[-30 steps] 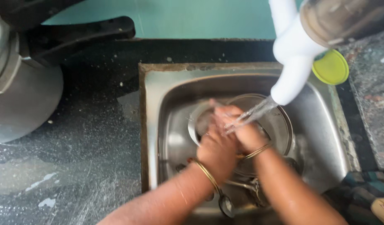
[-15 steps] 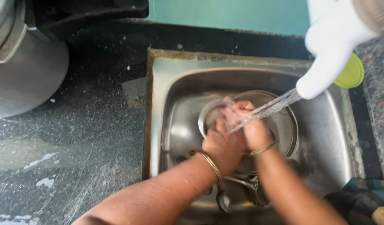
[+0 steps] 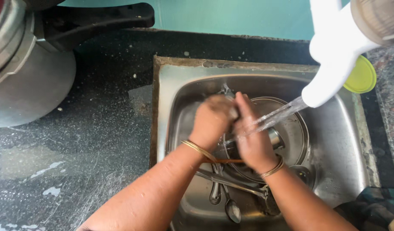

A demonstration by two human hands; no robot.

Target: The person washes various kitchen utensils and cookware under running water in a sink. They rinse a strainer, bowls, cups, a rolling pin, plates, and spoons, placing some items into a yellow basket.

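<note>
both hands [image 3: 233, 126] now further left under tap [image 3: 333, 64] stream

Both forearms reach forward and converge. Left hand [image 3: 212, 122] is curled into a loose fist, back of hand up. Right hand [image 3: 250, 137] presses against it, fingers [image 3: 244, 107] extended, wet. A thin bangle [image 3: 199, 149] circles each wrist.

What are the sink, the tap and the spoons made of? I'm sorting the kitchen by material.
The sink looks like brushed stainless steel: grey with dull reflections. The tap seems white plastic, smooth, matte and uniformly coloured. The spoons look like polished steel, with bright glints on the bowls.
</note>
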